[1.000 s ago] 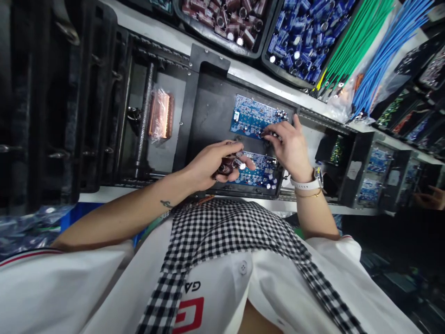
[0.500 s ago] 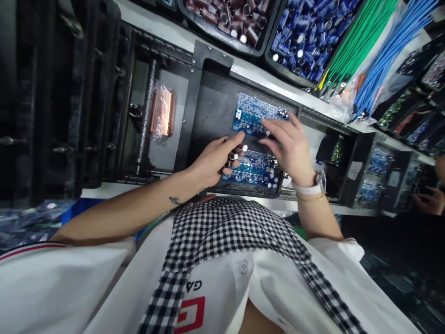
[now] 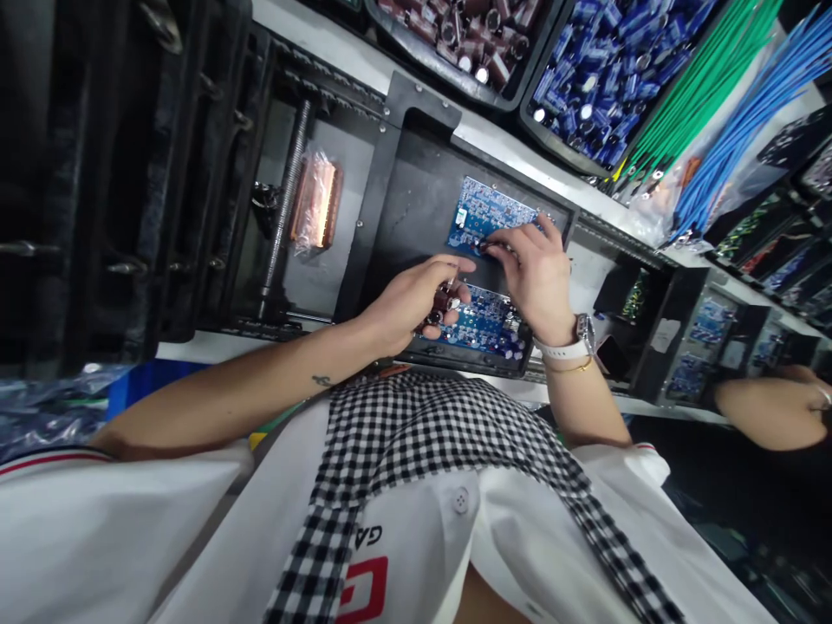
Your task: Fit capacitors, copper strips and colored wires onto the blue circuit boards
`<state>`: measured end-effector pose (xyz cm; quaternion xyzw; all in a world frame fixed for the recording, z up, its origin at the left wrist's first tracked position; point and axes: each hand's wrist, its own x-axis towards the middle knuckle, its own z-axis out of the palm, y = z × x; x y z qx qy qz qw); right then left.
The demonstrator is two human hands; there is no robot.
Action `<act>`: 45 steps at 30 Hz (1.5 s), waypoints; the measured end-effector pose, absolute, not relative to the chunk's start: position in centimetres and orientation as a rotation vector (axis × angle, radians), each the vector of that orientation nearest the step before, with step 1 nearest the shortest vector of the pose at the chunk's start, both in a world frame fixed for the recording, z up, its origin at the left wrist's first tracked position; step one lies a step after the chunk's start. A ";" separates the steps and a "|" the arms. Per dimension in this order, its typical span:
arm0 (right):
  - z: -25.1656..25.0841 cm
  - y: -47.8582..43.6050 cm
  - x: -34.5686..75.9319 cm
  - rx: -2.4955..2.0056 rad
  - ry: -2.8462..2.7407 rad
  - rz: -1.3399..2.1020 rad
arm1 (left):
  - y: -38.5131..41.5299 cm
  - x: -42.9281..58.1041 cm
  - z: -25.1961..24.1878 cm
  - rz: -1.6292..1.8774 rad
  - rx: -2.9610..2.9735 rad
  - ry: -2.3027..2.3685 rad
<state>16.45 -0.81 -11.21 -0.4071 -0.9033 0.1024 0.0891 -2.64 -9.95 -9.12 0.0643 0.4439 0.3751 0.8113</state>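
Observation:
My left hand (image 3: 422,303) curls around several brown cylindrical capacitors (image 3: 445,300), its thumb and index finger stretched over them. It hovers at the left end of the lower blue circuit board (image 3: 487,321) and covers part of it. At the lower edge of the upper blue circuit board (image 3: 494,208), my right hand (image 3: 533,269) pinches a small dark capacitor (image 3: 484,247), mostly hidden by the fingertips. Both boards lie in a black tray (image 3: 409,182). My right hand hides the right part of the upper board.
Beyond the tray stand a bin of brown capacitors (image 3: 494,52) and a bin of blue capacitors (image 3: 604,78). Green wires (image 3: 702,95) and blue wires (image 3: 741,139) lie to their right. A plastic-wrapped copper-coloured part (image 3: 316,208) is at left. Another person's arm (image 3: 773,407) reaches in at right.
My right thumb and fingers have come together at the upper board's lower edge. The view has shifted slightly. Another person's arm has come further in at the right.

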 end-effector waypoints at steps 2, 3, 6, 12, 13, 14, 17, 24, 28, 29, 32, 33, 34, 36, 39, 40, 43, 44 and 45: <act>-10.9 -1.0 16.3 -1.205 -2.699 0.302 | -10.2 -2.9 -9.0 0.826 0.143 0.929; -10.8 -1.1 16.2 -1.204 -2.706 0.301 | -10.3 -3.0 -9.0 0.838 0.140 0.926; -10.8 -1.0 16.2 -1.187 -2.740 0.282 | -10.4 -3.1 -9.1 0.877 0.100 0.936; -9.5 -1.1 16.0 -0.996 -2.807 0.364 | -10.3 -3.0 -9.6 0.918 -0.017 0.951; -9.1 -1.4 15.7 -0.976 -2.779 0.439 | -10.2 -2.9 -9.7 0.912 -0.018 0.944; -8.6 -1.8 15.4 -0.955 -2.754 0.526 | -10.2 -2.9 -9.8 0.907 -0.018 0.936; -8.1 -2.6 14.3 -0.934 -2.731 0.656 | -10.1 -2.7 -9.8 0.903 -0.045 0.920; -11.5 -0.6 13.4 -1.131 -2.742 0.341 | -9.7 -2.8 -9.8 0.835 -0.071 0.862; -11.6 -0.3 13.1 -1.154 -2.765 0.327 | -10.0 -3.2 -9.9 0.813 -0.079 0.858; -11.4 -0.4 13.0 -1.169 -2.777 0.324 | -10.2 -3.3 -10.0 0.810 -0.067 0.857; -10.8 -0.5 12.6 -1.221 -2.814 0.311 | -10.7 -3.4 -10.0 0.826 -0.018 0.844; -10.6 -0.6 12.5 -1.235 -2.826 0.298 | -10.8 -3.5 -10.0 0.832 -0.015 0.842; -10.5 -0.6 12.4 -1.247 -2.838 0.282 | -10.9 -3.5 -10.0 0.835 -0.026 0.842; -10.3 -0.5 12.3 -1.265 -2.865 0.246 | -11.2 -3.6 -9.9 0.833 -0.074 0.849; -9.9 -0.4 12.0 -1.291 -2.893 0.244 | -11.4 -3.7 -9.7 0.842 -0.141 0.871; -9.7 -0.4 11.8 -1.306 -2.900 0.253 | -11.5 -3.7 -9.7 0.852 -0.152 0.877; -9.2 -0.5 11.3 -1.353 -2.930 0.253 | -11.8 -3.7 -9.9 0.895 -0.161 0.875; -9.1 -0.6 11.2 -1.366 -2.938 0.238 | -11.9 -3.7 -9.9 0.911 -0.160 0.870; -9.0 -0.7 11.0 -1.375 -2.945 0.220 | -11.9 -3.7 -10.0 0.926 -0.156 0.865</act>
